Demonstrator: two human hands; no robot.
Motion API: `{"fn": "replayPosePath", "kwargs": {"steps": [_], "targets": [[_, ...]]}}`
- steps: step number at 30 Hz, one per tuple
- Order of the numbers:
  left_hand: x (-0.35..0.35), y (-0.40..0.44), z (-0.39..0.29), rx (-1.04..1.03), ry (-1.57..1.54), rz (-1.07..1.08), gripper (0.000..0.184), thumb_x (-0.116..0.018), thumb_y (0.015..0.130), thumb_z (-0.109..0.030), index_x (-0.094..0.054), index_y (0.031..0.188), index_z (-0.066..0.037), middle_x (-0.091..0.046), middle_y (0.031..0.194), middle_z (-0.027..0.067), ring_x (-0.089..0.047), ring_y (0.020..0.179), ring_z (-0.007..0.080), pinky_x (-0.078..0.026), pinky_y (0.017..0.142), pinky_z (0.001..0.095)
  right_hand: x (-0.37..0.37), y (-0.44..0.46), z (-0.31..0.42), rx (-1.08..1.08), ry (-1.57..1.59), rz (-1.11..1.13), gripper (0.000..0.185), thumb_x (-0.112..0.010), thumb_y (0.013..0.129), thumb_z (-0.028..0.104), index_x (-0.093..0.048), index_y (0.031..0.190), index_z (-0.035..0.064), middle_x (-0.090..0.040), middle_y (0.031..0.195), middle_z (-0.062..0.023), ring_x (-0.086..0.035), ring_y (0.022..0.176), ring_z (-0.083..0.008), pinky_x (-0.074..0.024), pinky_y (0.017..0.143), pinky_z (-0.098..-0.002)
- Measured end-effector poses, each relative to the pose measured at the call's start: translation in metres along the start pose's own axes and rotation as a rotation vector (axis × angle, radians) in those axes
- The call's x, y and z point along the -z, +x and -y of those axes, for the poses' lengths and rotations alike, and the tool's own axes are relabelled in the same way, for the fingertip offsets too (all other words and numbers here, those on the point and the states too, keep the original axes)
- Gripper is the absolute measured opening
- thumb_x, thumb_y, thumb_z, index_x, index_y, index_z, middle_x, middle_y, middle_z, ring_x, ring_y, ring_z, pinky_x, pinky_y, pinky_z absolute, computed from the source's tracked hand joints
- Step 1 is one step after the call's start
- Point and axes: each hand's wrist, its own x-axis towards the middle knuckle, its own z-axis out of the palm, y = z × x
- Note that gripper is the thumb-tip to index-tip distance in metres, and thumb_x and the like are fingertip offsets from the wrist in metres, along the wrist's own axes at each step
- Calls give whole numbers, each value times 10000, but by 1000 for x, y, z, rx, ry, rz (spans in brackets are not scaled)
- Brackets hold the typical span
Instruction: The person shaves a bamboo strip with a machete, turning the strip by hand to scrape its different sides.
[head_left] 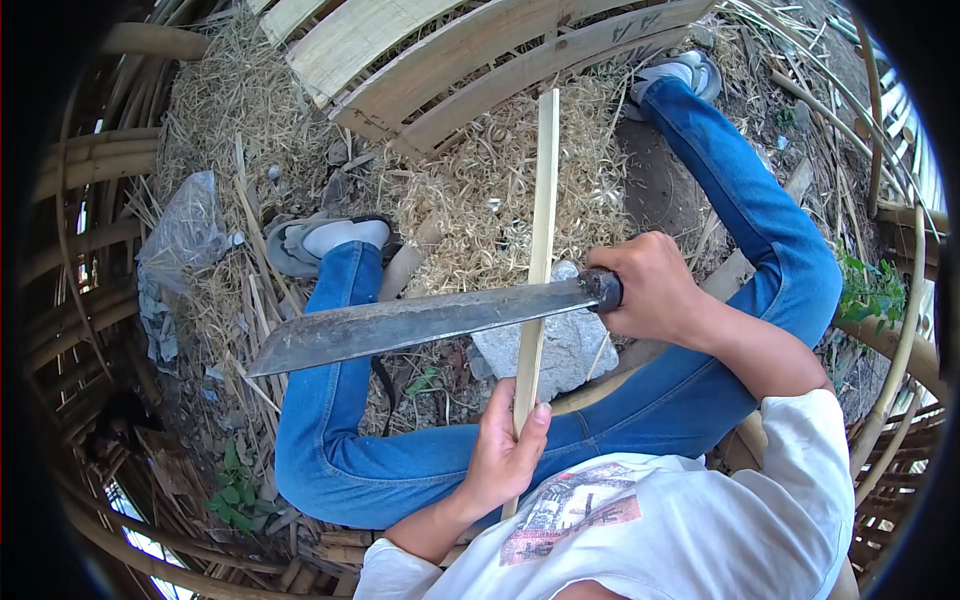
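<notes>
Gripping the machete (400,326) by its handle (604,288), the right hand (648,288) holds the blade (480,309) across the bamboo strip (545,190); the left hand (508,446) clasps the strip's near portion, apparently to steady it over the pale stone (575,352).

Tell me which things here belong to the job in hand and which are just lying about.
In use:
- big knife, in the right hand
- wooden strip, in the left hand
- perhaps the pale stone beneath them

Apparently just lying about:
- plastic bag
- curly shavings, probably scrap

I can't tell about the slatted panel.
</notes>
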Motion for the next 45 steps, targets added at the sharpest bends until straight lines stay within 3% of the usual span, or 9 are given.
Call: {"fn": "replayPosePath", "kwargs": {"steps": [6, 9, 12, 18, 21, 27, 32, 38, 45], "targets": [[-3, -1, -2, -29, 85, -48, 166, -495, 1081, -212, -392, 1111, -86, -415, 663, -35, -330, 408, 17, -242, 359, 214, -6, 4, -6, 17, -123, -22, 204, -750, 589, 155, -672, 763, 81, -650, 634, -137, -662, 635, -375, -522, 618, -487], [-2, -2, -4, -48, 128, -51, 169, -489, 1083, -209, -385, 1108, -79, -404, 641, -45, -335, 416, 9, -236, 361, 214, -10, 6, -11, 67, -142, -93, 202, -778, 702, 178, -612, 678, 65, -610, 609, -137, -606, 589, -388, -455, 561, -481], [0, -2, -4, -58, 157, -46, 174, -487, 1083, -206, -377, 1109, -74, -394, 619, -53, -340, 421, 5, -231, 362, 216, -7, 8, -10, 37, -178, -58, 264, -778, 569, 172, -699, 809, 94, -663, 647, -119, -673, 634, -343, -523, 608, -467], [-1, -3, -6, -65, 157, -41, 170, -486, 1083, -194, -375, 1117, -71, -390, 616, -57, -337, 423, 5, -226, 364, 217, -8, 10, -15, 89, -186, -120, 279, -788, 570, 190, -697, 819, 103, -666, 661, -109, -673, 633, -326, -517, 604, -458], [0, -3, -6, -61, 152, -44, 169, -486, 1082, -190, -377, 1124, -68, -392, 617, -56, -338, 423, 5, -228, 366, 216, -8, 11, -19, 113, -148, -153, 231, -794, 635, 193, -646, 778, 88, -640, 662, -110, -632, 635, -360, -475, 599, -460], [3, -5, -2, -66, 167, -42, 180, -492, 1079, -177, -386, 1161, -57, -396, 612, -56, -346, 427, 6, -241, 371, 211, -5, 15, -26, 87, -187, -174, 231, -765, 599, 182, -697, 808, 112, -655, 646, -118, -667, 632, -345, -521, 616, -472], [-2, -9, -3, 5, 224, -87, 190, -587, 1029, -148, -505, 1120, -3, -467, 652, -35, -388, 573, 20, -297, 476, 256, 21, 25, -62, -121, -307, -282, 184, -722, 606, 148, -699, 779, 89, -657, 662, -160, -662, 664, -383, -541, 667, -477], [5, -7, 5, -43, 241, 15, 230, -509, 1069, -142, -409, 1241, -26, -432, 612, -54, -382, 443, 10, -277, 389, 202, 22, 29, -65, -140, -363, -300, 198, -712, 597, 153, -708, 784, 90, -653, 663, -161, -660, 688, -383, -537, 674, -480], [3, -12, 2, -57, 245, 10, 230, -530, 1057, -129, -431, 1228, -11, -439, 633, -52, -386, 492, 14, -286, 425, 217, 36, 35, -87, -231, -396, -394, 262, -716, 602, 163, -736, 856, 102, -667, 721, -177, -656, 760, -394, -533, 729, -496]]}}
